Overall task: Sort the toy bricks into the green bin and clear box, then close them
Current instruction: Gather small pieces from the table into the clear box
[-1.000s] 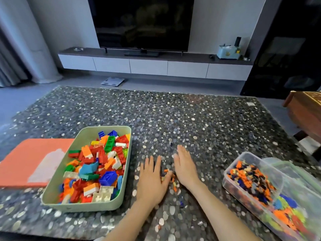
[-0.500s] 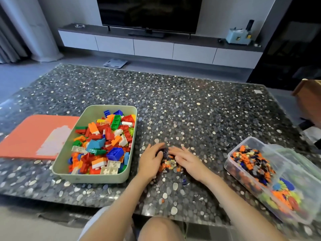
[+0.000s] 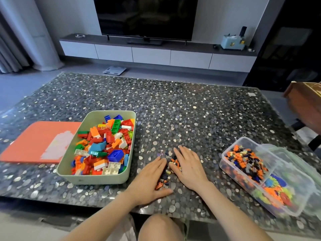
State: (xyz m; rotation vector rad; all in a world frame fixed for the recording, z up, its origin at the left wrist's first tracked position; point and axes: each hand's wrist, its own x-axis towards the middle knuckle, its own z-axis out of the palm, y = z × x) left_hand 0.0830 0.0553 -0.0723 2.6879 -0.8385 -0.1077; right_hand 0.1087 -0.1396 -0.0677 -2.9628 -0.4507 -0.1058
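Note:
A small heap of tiny orange and dark bricks [image 3: 167, 173] lies on the pebble-patterned table between my hands. My left hand [image 3: 149, 181] lies flat against the heap's left side, thumb along the near edge. My right hand [image 3: 188, 166] lies flat against its right side, fingers straight and partly over the bricks. The green bin [image 3: 97, 178], left of my hands, holds large coloured bricks. The clear box [image 3: 246, 186], at the right, holds small bricks and stands uncovered.
An orange lid [image 3: 34, 141] lies flat to the left of the green bin. The clear box's lid [image 3: 295, 173] leans behind it at the right table edge. A wooden piece of furniture [image 3: 305, 103] stands off the far right. My knee shows below the table's near edge.
Both hands went from flat with the bricks between them to cupping the heap, then flattened again, drawing the bricks nearer. The camera shifted.

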